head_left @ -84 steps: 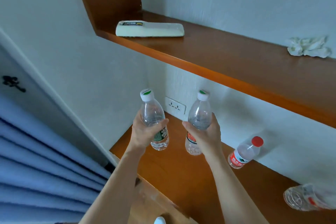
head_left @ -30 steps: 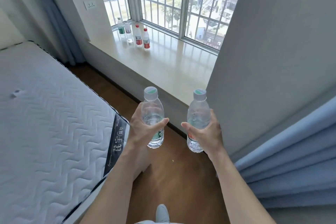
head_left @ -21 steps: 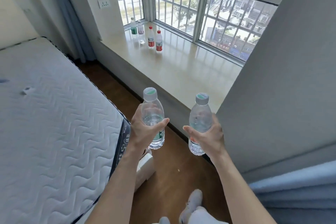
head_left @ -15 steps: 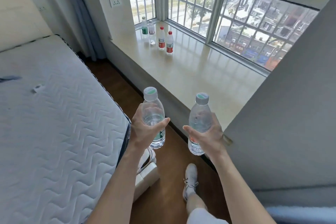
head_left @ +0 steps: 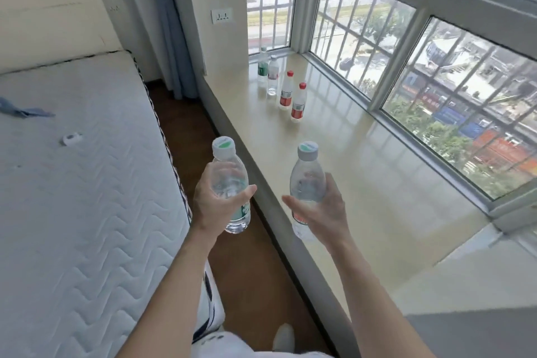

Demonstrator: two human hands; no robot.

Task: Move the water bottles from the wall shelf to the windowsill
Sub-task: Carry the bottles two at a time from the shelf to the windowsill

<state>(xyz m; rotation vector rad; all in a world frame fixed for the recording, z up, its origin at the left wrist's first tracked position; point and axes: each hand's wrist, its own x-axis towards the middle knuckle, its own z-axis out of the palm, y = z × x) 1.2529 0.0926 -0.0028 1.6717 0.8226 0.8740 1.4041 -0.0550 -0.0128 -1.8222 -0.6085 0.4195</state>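
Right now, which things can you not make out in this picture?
All head view.
- Label of the right bottle: mostly covered by the right hand.
- Label of the left bottle: partly behind the left hand.
- Print on the nearest red-cap bottle on the windowsill: too small.
- White object on the mattress: too small to name.
- Wall shelf: outside the frame.

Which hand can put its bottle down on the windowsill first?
Probably the right hand: the red-label bottle it holds is above the windowsill's near edge. The left hand holds the green-label bottle over the wooden floor, beside the sill.
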